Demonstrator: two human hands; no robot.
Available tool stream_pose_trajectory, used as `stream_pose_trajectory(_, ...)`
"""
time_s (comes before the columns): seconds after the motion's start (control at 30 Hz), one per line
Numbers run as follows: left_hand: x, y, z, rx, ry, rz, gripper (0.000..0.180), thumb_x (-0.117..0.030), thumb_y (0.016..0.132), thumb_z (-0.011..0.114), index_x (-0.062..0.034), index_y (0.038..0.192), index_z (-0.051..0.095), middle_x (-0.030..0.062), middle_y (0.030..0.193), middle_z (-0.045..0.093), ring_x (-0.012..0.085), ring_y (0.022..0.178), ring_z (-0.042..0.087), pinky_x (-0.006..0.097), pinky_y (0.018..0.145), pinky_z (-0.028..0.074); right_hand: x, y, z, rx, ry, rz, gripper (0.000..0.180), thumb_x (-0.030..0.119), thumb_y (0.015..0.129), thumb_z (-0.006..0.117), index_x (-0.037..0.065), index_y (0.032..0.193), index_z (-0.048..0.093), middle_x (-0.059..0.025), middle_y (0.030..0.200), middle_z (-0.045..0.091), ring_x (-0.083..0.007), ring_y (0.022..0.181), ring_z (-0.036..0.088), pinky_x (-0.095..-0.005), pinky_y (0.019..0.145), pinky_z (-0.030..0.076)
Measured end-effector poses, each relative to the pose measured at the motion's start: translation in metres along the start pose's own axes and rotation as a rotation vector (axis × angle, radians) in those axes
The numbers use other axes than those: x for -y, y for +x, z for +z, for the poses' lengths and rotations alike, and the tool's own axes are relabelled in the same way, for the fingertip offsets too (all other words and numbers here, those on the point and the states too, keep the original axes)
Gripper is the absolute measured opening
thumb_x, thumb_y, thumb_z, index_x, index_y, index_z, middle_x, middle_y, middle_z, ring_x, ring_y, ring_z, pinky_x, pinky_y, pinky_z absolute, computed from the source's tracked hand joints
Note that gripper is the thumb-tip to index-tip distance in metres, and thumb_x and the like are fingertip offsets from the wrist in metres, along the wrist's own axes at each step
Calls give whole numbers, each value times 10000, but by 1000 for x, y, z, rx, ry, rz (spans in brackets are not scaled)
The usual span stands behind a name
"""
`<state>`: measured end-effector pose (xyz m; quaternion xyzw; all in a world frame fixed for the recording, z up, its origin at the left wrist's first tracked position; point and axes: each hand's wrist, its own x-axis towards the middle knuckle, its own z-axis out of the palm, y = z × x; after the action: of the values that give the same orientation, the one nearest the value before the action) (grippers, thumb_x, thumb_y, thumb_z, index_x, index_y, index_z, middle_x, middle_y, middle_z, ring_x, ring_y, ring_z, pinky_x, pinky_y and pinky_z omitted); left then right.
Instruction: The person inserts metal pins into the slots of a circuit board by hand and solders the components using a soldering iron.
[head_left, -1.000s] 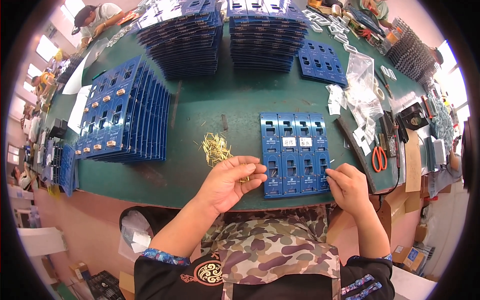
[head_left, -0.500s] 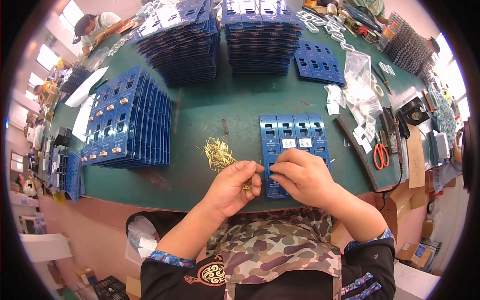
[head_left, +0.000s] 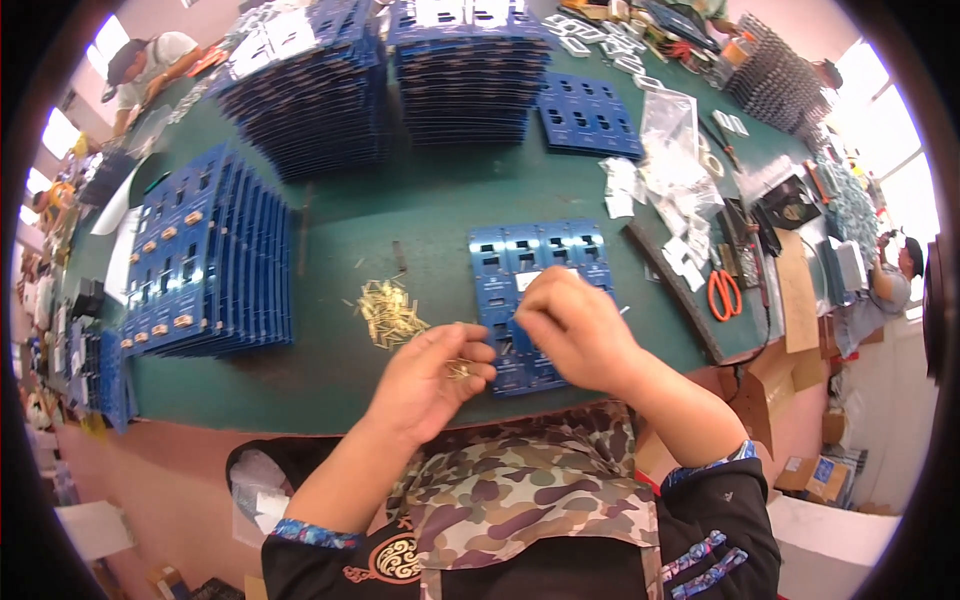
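A blue circuit board panel (head_left: 490,265) lies flat on the green table in front of me. Over its middle, my right hand (head_left: 580,330) has its fingertips pinched together; whatever they hold is hidden. Beside the panel's left edge, my left hand (head_left: 425,385) is cupped palm up, with several thin brass pins (head_left: 459,370) in its curled fingers. Just beyond that hand is a loose heap of the same brass pins (head_left: 390,315). White labels (head_left: 523,281) on the panel are partly covered by my right hand.
Boards stand in a row (head_left: 215,260) at the left; tall board stacks (head_left: 465,90) rise at the back. A dark bar (head_left: 675,290), orange-handled scissors (head_left: 723,295) and plastic bags (head_left: 685,185) lie to the right. Another person (head_left: 150,70) works at the far left.
My left thumb and fingertips have loosened from a pinch, showing the pins in the hand. My right fingers have moved away from the left ones, over the panel. The whole view has shifted.
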<state>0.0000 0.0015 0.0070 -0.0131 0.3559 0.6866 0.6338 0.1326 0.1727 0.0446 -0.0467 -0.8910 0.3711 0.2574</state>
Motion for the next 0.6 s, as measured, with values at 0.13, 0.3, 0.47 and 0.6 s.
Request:
stream_pose_trajectory(0.13,-10,-3,-3,-52,-91,51,264,-78,955,465,77,1158,535,229,1084,628,319,1000,644,368,869,564,-23,-31,-51,-101,-16,300,74,54,852,631,-2,863,583,-101,826,568,-233,727,565,-327,659,459)
stream_pose_trajectory(0.3,-10,-1,-2,-79,52,67,250,-50,949,491,69,1165,532,212,1076,640,289,974,660,335,824,583,-33,-70,-78,4,-92,511,99,89,857,634,-1,846,594,-86,796,556,-193,675,529,-302,624,435)
stream_pose_trajectory(0.47,-7,3,-3,-70,125,45,213,-76,960,527,44,1135,545,192,1066,645,264,928,677,313,782,595,-34,-77,-77,67,-113,548,114,112,850,647,4,850,611,-99,804,577,-234,706,573,-323,643,457)
stream_pose_trajectory(0.6,-7,3,-5,-41,113,34,191,-93,957,548,31,1101,565,175,1027,660,238,868,692,293,737,603,-35,-78,-77,84,-132,483,100,58,835,649,-9,817,575,-83,795,563,-183,669,536,-292,609,434)
